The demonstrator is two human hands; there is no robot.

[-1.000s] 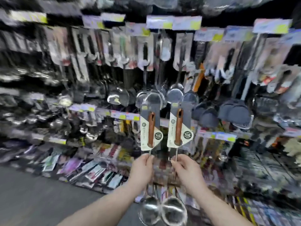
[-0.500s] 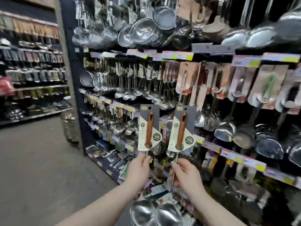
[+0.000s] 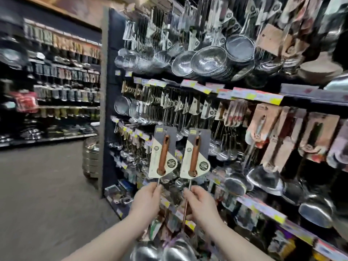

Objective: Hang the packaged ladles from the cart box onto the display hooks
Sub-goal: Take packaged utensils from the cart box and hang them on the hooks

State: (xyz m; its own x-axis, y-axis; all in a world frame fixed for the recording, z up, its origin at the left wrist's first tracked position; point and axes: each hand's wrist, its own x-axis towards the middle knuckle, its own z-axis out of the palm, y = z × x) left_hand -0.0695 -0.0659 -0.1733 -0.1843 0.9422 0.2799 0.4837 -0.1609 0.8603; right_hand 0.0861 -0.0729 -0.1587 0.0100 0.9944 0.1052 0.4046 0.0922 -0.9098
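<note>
I hold two packaged ladles upright in front of the utensil display. My left hand grips the metal shaft of the left ladle, whose wooden handle sits on a grey and cream card. My right hand grips the shaft of the right ladle, packaged the same way. Both steel bowls hang below my wrists at the bottom edge. The display hooks behind the cards carry rows of hanging ladles and skimmers. The cart box is out of view.
Steel strainers and colanders hang on the top row. Large ladles and skimmers fill the right side. Price rails run along the shelf edges. A stack of steel pots stands at the shelf end. An aisle floor lies to the left.
My view has swung left along the display and tilted upward. Both hands keep the same grip on the ladles, held side by side.
</note>
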